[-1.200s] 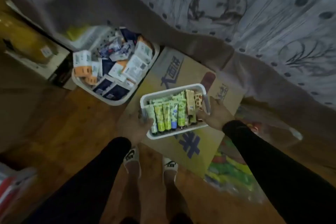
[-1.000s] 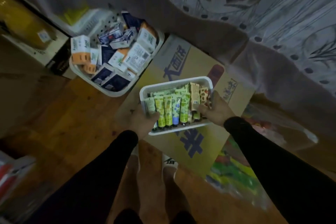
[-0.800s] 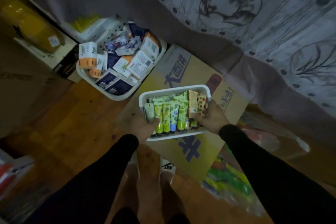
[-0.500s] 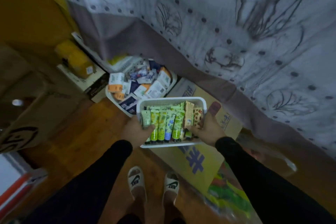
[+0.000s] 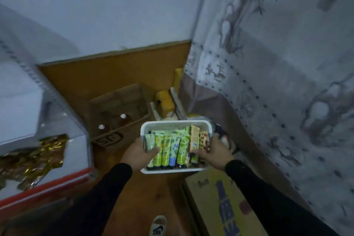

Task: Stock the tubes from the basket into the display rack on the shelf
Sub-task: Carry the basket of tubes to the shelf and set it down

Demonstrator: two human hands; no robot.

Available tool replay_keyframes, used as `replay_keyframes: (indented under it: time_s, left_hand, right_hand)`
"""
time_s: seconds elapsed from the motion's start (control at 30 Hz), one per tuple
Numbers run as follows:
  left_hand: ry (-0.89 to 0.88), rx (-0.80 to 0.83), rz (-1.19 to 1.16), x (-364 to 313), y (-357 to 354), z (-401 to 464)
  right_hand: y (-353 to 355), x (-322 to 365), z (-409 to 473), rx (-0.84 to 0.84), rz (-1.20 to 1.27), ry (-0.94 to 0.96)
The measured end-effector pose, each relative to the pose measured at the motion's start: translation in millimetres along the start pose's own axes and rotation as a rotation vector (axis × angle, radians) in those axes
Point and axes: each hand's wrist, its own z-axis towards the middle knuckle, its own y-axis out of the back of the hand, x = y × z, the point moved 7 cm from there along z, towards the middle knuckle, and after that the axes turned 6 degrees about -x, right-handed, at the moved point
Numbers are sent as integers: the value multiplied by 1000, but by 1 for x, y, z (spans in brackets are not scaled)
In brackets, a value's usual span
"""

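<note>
A white plastic basket is held up in front of me at mid-frame. Inside lie several tubes side by side, mostly green and yellow, one blue-patterned, with an orange one and a red-spotted one at the right. My left hand grips the basket's left side, thumb over the leftmost tube. My right hand grips the right side, thumb resting on the tubes. No display rack or shelf is in view.
A patterned curtain hangs along the right. An open cardboard box with two bottles stands on the wooden floor ahead, beside a yellow container. A white box with gold foil sits left. A flat yellow carton lies lower right.
The basket has been lifted off the flat carton and carried upward in both hands. My view has swung up and left, away from the round basket of boxes, toward the wall corner.
</note>
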Motion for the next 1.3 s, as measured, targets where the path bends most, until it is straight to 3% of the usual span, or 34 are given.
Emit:
replay_keyframes:
  time_s: [0.2,0.47,0.8,0.9,1.3]
  left_hand:
    - [170,-346,-61,57,68,-93]
    - [445,-645,-191,147,112,-270]
    - [758,-969,-385,251,125,-523]
    - [836,-1046,-456,290,122,-598]
    - [1085,-1266,-515,421,151,-844]
  right_hand:
    - [-56,89,-16,213,-36,292]
    - [-167,188,-102,565,-147,599]
    - [-326,290,-295,876,-374,974]
    - [-381,306,-365,997,-388,1004]
    - [-575,373,-609,1168,-524,1233]
